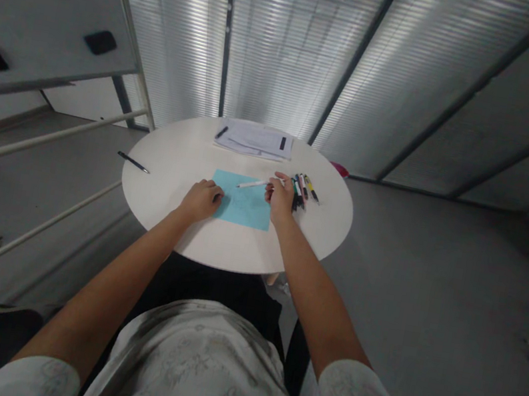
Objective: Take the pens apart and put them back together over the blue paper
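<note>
A sheet of light blue paper (244, 213) lies on the white round table (177, 143), with faint marks on it that are too small to make out. My right hand (280, 199) is closed around a slim white pen (251, 184), whose tip points left over the upper part of the sheet. At the sheet's left edge rests my left hand (202, 200), its fingers curled in and no object visible in them. Just beyond my right hand, several markers (304, 188) with differently coloured parts lie side by side, partly hidden by it.
White papers (254, 139) are stacked at the table's far side, with a small dark object (222, 131) on them. Near the left edge lies a black pen (133, 162). A pale metal frame (51, 141) stands left of the table, and blinds (280, 45) hang behind it.
</note>
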A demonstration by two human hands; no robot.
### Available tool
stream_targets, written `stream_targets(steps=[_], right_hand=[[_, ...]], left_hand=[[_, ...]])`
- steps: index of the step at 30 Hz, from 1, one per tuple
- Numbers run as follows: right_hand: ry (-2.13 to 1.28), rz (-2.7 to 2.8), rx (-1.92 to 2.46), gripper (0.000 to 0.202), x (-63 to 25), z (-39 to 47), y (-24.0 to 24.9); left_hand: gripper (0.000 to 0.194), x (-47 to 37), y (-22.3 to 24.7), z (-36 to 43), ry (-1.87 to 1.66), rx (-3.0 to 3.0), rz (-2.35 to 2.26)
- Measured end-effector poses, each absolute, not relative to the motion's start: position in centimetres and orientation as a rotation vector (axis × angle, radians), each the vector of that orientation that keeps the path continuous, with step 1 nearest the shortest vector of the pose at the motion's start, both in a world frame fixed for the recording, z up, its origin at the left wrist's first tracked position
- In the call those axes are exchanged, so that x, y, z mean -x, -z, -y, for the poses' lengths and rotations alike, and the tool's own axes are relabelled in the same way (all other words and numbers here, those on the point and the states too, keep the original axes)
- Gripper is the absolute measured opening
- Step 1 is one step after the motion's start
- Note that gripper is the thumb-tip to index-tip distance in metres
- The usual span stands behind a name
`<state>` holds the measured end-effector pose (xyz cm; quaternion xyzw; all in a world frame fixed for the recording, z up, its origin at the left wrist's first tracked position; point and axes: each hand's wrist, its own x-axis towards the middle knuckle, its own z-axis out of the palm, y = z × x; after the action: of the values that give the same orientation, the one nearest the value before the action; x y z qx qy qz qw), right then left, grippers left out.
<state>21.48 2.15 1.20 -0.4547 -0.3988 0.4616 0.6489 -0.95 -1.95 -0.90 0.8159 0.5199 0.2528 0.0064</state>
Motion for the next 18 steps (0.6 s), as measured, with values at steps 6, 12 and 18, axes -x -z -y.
stream_targets(steps=[6,12,18], right_hand=[[-1.053,0.895,1.038,0.029,-21.48,-1.98,-1.36],[-1.0,0.908,1.035,0.031,-21.44,-1.96,-1.48],[-0.945,0.948,1.032,0.03,-21.5,-2.45,-0.94]], left_hand=[[0.027,0.96,1.0,1.94,-0.781,-2.613,-1.647],[0.027,0.9,0.79,2.06,-0.762,-2.614,-1.667],[0.028,0.85,0.69,2.15,-0.77,-2.6,-1.661]])
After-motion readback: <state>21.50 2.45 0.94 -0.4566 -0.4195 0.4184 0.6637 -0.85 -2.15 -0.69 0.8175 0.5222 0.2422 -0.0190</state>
